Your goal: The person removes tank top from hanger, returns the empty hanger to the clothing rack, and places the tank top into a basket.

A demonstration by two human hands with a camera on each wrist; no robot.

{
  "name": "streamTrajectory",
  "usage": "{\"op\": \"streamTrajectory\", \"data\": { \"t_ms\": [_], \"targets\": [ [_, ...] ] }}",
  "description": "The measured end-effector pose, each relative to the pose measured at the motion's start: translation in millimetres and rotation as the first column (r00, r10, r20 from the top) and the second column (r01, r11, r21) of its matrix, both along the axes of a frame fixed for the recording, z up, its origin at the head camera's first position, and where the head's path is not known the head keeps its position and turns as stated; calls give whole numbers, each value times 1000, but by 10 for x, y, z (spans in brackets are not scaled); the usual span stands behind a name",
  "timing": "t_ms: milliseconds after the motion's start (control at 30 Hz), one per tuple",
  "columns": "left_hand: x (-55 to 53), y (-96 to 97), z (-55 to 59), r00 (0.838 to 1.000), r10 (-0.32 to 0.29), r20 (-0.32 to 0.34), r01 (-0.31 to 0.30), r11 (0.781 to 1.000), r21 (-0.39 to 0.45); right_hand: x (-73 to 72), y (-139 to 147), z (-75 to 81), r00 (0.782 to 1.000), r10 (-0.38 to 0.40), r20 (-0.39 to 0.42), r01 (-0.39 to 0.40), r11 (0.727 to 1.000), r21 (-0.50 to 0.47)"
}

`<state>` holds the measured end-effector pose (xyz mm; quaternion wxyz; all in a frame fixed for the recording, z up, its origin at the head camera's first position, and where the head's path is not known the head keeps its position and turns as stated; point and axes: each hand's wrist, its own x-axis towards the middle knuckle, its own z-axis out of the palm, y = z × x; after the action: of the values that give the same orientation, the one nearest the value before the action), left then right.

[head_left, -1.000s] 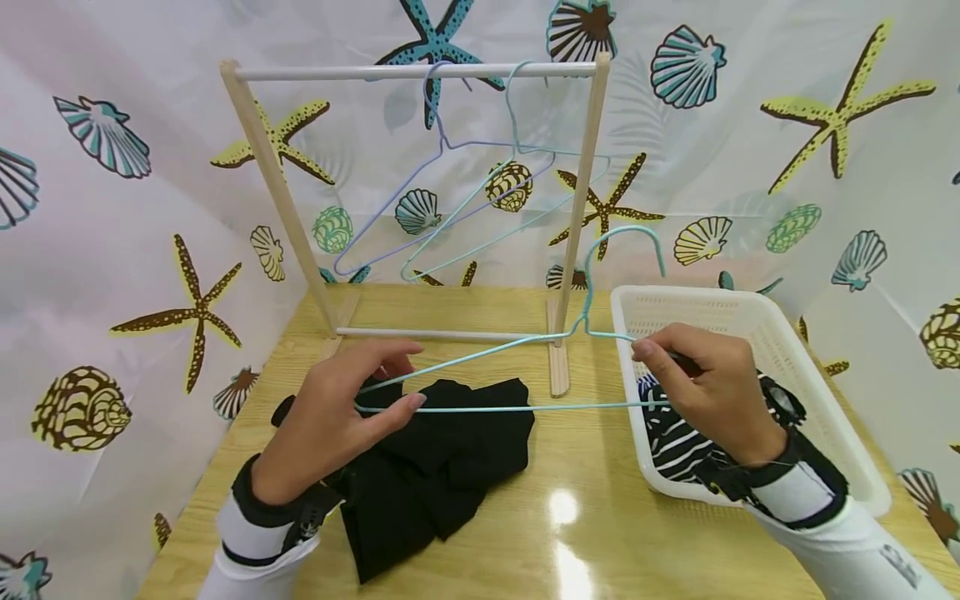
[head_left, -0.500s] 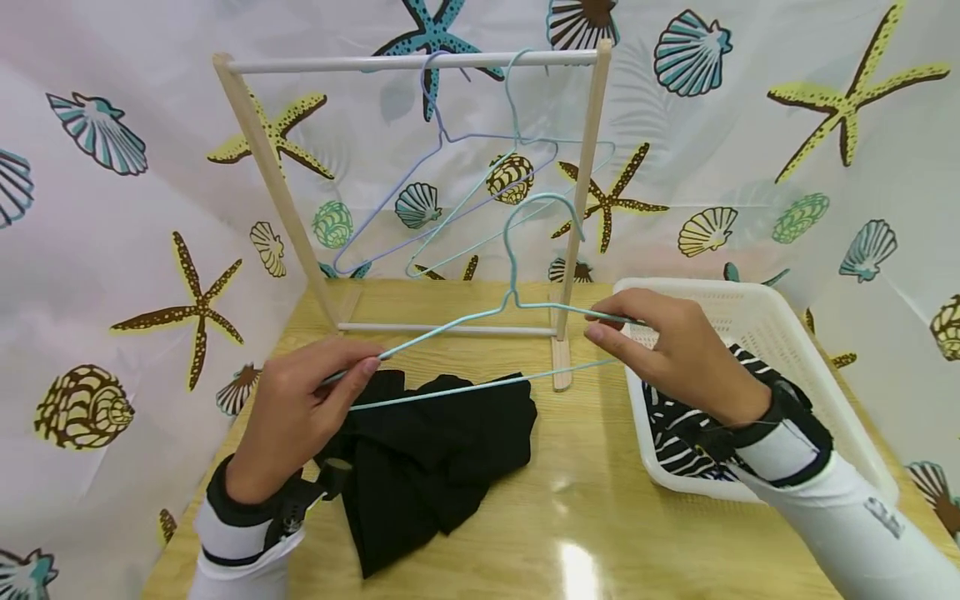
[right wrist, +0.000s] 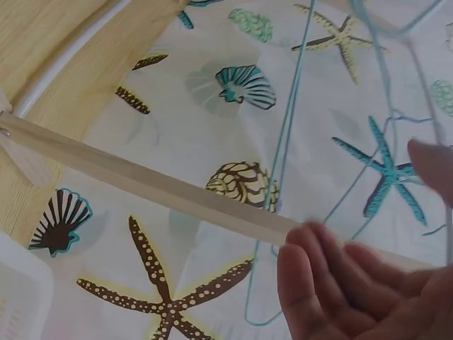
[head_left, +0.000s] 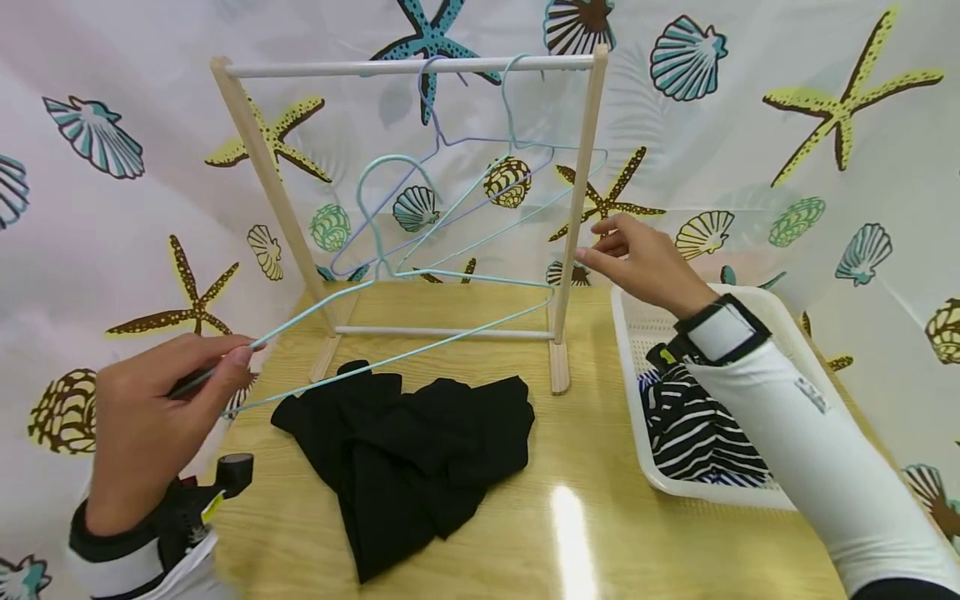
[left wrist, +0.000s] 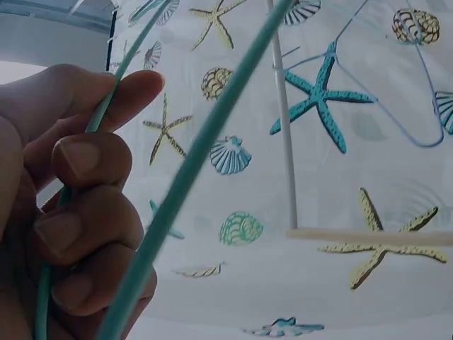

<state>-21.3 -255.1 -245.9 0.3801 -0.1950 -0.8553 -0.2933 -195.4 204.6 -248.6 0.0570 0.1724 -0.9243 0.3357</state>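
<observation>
My left hand pinches one shoulder of a light-blue clothes hanger, its hook up and its far end reaching toward the rack. In the left wrist view, several fingers curl round the hanger's wire. My right hand is off the hanger, raised beside the right post of the small rack, fingers slightly bent and nothing in them. The right wrist view has that hand close to the wooden post; whether they touch I cannot tell. Below the hanger, a black garment lies crumpled on the table.
A purple hanger and another light-blue hanger hang on the rack's white top bar. At the right stands a white basket holding black-and-white striped clothing. A shell-and-starfish curtain surrounds the table.
The hanger has moved left with my left hand. My right hand, earlier at the hanger's other shoulder, has let go and risen toward the rack's right post. The black garment stays put.
</observation>
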Motion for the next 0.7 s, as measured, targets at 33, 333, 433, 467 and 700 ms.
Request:
{"op": "streamTrajectory", "data": {
  "t_ms": [33, 333, 433, 467, 700],
  "targets": [
    [37, -60, 25, 1000, 30, 8, -30, 1000, -3, -72, -31, 3, 999, -25, 23, 25, 1000, -5],
    [353, -398, 143, 906, 399, 141, -406, 914, 16, -537, -179, -14, 991, -131, 38, 132, 991, -22],
    [388, -445, 184, 885, 448, 129, -458, 887, 60, -633, -205, -49, 992, -128, 17, 129, 991, -47],
    [395, -461, 203, 879, 464, 112, -473, 879, 66, -654, -217, -62, 992, -127, 16, 128, 990, -60],
    [311, -637, 328, 857, 505, 99, -515, 845, 142, -705, -247, -162, 984, -177, -5, 174, 976, -131]
  ]
}}
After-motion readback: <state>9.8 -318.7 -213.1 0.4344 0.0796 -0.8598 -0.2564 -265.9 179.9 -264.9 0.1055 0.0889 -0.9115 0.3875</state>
